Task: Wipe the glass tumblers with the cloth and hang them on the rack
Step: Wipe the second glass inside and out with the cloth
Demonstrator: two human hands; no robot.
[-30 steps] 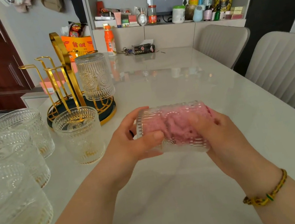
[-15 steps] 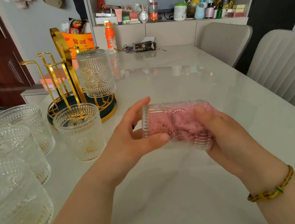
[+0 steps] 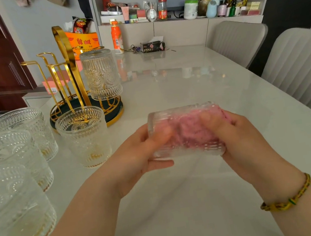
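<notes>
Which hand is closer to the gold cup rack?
Left. The left hand grips the tumbler's base end, on the side toward the rack; the right hand is at its other end, farther from the rack.

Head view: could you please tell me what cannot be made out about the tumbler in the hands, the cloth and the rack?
- Cloth: seen only through the patterned glass of the held tumbler, and blurred, so its size and folds are unclear.
- Held tumbler's mouth: covered by the right hand.
- Rack: the peg carrying the hung tumbler is mostly obscured by its glass.
- Nearest tumbler: cut off by the left edge.
</notes>
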